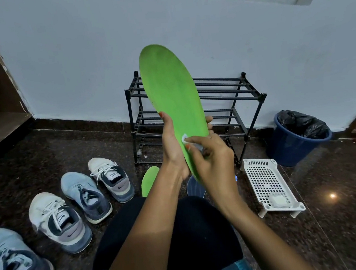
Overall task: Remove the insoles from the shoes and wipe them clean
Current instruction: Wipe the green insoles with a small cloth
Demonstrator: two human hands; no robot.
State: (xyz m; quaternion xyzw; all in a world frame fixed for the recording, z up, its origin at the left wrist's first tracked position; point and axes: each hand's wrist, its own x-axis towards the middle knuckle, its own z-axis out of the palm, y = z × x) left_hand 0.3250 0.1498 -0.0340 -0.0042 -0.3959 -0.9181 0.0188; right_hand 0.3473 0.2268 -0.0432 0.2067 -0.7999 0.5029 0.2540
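Note:
A green insole (168, 87) stands upright in front of me, toe end up. My left hand (172, 144) grips its lower half, thumb on the left edge and fingertips showing past the right edge. My right hand (213, 155) pinches a small white wipe (185, 138) and presses it against the heel part of the insole. A second green insole (149, 180) lies on the floor below my hands, partly hidden by my left arm. A dark blue insole (194, 188) lies beside it, mostly hidden.
Several sneakers sit on the dark floor at left: two white ones (111, 177) (60, 222) and two light blue ones (85, 196) (14, 262). A black shoe rack (224, 99) stands at the wall. A white perforated rack (270, 185) and a blue bin (294, 142) are at right.

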